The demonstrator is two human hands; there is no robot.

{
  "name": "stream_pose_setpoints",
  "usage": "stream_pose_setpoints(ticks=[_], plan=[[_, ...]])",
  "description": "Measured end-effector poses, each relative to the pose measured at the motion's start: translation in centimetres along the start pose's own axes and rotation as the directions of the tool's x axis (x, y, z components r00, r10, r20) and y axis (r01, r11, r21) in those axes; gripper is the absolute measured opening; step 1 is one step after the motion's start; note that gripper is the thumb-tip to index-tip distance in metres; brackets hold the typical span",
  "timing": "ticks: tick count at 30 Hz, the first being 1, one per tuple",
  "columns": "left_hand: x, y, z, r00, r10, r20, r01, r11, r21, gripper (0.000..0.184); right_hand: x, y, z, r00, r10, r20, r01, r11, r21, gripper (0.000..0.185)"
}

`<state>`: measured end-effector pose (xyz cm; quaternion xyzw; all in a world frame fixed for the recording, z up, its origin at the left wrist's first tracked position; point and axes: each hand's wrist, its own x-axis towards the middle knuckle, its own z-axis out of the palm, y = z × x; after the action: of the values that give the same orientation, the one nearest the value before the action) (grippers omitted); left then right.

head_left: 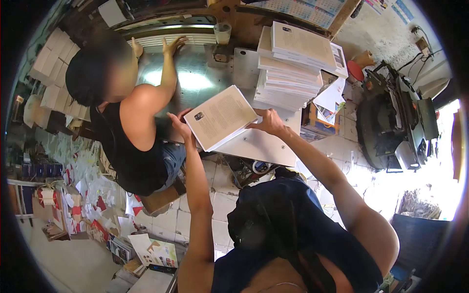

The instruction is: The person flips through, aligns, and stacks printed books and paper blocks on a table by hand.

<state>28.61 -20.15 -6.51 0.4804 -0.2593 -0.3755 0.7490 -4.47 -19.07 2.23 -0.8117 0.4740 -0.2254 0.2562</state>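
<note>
A small stack of books [222, 117] with a beige printed cover on top is held tilted between my two hands, above the light table plate. My left hand [181, 125] grips its left edge, thumb up and some fingers hidden beneath. At the right edge, my right hand [270, 122] has its fingers closed on the corner. How many books are in the stack I cannot tell. Just beyond my right hand rises a tall pile of similar books [288, 85], its layers slightly uneven.
A co-worker [129, 117] in a black top sits at the left, both hands at the back of the shiny metal table [195, 95]. A plastic cup [222, 33] stands at the back. Dark machinery [391, 117] is at the right. Paper scraps [85, 171] cover the floor at left.
</note>
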Motion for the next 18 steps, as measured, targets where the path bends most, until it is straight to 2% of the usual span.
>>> stream_pose_setpoints(ticks=[3,6,9,10,13,14,15,17,18], plan=[[0.0,0.5,0.3,1.000,-0.019,-0.005,0.019,0.999,0.037,0.090,-0.1,-0.2,-0.3,0.999,0.029,0.024,-0.028,0.999,-0.041,0.061],[0.2,1.5,1.3,0.996,0.057,-0.063,-0.038,0.963,0.267,0.090,-0.4,0.4,0.1,0.999,-0.035,-0.031,0.034,0.999,-0.009,0.059],[-0.3,2.1,1.9,0.993,0.102,-0.065,-0.078,0.951,0.299,0.091,-0.5,0.7,0.3,0.996,-0.051,-0.067,0.052,0.998,0.019,0.056],[-0.6,2.2,1.7,0.993,0.114,-0.033,-0.098,0.941,0.324,0.088,-0.5,0.8,0.2,0.999,-0.039,-0.038,0.040,0.999,0.028,0.060],[0.4,-1.0,-0.2,0.998,-0.061,-0.012,0.059,0.992,-0.108,0.086,-0.9,1.5,1.3,0.990,0.002,-0.144,0.011,0.996,0.088,0.076],[0.3,-1.4,-0.8,0.988,-0.155,0.003,0.153,0.971,-0.183,0.087,-1.4,2.6,2.4,0.979,0.110,-0.171,-0.100,0.992,0.071,0.086],[0.4,-2.1,-1.8,0.986,-0.148,0.071,0.154,0.984,-0.093,0.089,-1.9,3.2,3.2,0.962,0.251,-0.106,-0.244,0.967,0.076,0.086],[0.7,-3.1,-3.5,0.967,-0.149,0.205,0.134,0.987,0.087,0.092,-3.5,4.1,5.3,0.859,0.512,0.021,-0.512,0.857,0.056,0.085],[0.2,-2.3,-3.2,0.952,-0.220,0.212,0.185,0.967,0.172,0.097,-5.0,4.7,8.0,0.854,0.519,0.020,-0.518,0.847,0.118,0.081]])
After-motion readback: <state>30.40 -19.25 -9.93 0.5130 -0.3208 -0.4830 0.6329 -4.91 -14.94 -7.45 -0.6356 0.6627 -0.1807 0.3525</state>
